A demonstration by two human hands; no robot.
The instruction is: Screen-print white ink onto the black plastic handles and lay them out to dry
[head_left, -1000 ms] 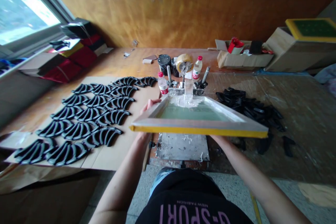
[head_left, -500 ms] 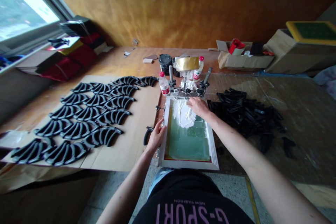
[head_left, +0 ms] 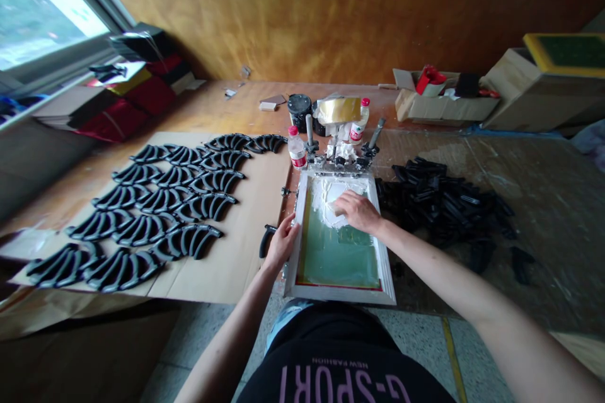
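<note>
Right hand [head_left: 358,211]: fingers curled down at the white paste [head_left: 324,192]; might be pinching something thin and pale, I can't tell from my end. Left hand [head_left: 282,239]: against the left side of the frame [head_left: 292,267], fingers along the edge; gripping or just resting, can't tell. Frame lies flat before the person, far end at the metal clamp [head_left: 336,167], green mesh [head_left: 331,261] inside, paste on its far half.

Risks I'd flag: uneven right-hand pressure could streak the paste or strain the mesh; a slack left hand could let the frame shift. Low knuckles could pick up paste. Loose curved black piece [head_left: 267,241] just beside the left hand: an outward wrist swing could knock it. Bottle [head_left: 297,148] near the clamp could tip if jolted. Further out, black pile [head_left: 439,201] right: a wide forearm sweep could scatter it. Black rows [head_left: 161,198] on cardboard [head_left: 261,192] left, well apart.
</note>
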